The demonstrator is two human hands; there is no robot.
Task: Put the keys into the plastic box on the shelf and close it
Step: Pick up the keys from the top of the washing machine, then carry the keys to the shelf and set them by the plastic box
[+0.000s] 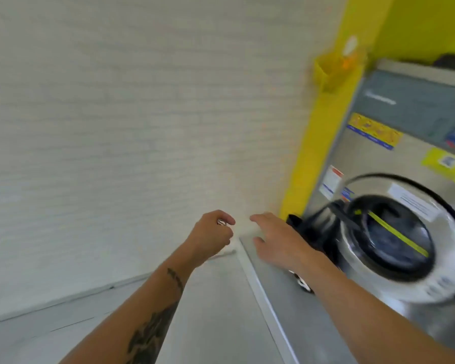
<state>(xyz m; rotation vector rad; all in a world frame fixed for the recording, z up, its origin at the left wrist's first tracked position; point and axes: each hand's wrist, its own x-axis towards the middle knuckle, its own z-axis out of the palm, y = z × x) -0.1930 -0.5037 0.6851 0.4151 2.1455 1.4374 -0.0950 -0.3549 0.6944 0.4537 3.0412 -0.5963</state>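
Pale wall, left hand (210,232) fingers curled around keys (222,222), right hand (276,241) fingers spread

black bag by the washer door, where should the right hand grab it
Probably the black bag's upper left corner, the part nearest the open right hand, approached from the left over the grey ledge. The washer door crowds its right side, and blur hides any strap. The left hand is shut on the keys.
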